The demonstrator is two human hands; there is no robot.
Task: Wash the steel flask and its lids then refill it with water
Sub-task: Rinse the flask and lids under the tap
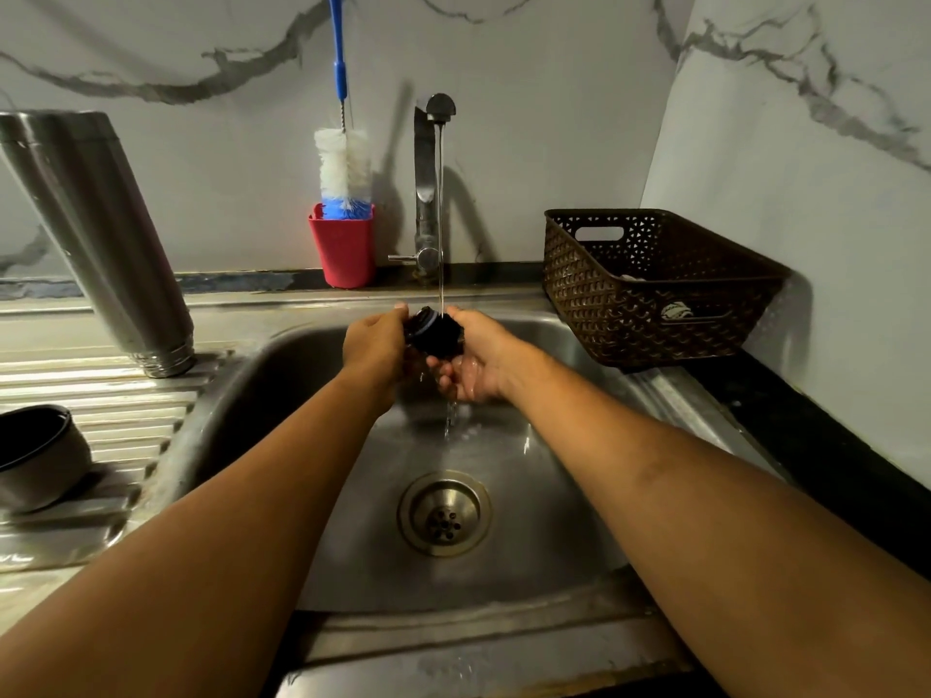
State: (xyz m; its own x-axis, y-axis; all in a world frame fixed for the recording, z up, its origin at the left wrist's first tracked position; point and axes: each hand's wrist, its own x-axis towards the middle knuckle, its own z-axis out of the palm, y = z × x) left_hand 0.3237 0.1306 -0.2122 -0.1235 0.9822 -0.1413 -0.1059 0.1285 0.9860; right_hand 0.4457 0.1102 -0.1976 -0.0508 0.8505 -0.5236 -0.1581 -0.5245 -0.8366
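Both hands are working over the sink (282, 395). The left hand (375, 340) is pinching the black lid (436, 335) by its edge. The right hand (476, 362) is cradling it from below, thumb on top. The tap (425, 193) is running and a thin stream (441, 219) is striking the lid's top. The steel flask (95, 234) is draining mouth-down on the ribbed board at left, with the cup lid (38, 455) lying nearer. The step in hand is probably rinsing. To do it well, turn the lid slowly so the water reaches the threads and seal ring, rub the grooves with a thumb, and grip firmly, since a wet lid is likely slippery. The bottle brush (345, 163) is standing in the red cup (344, 249) within reach.
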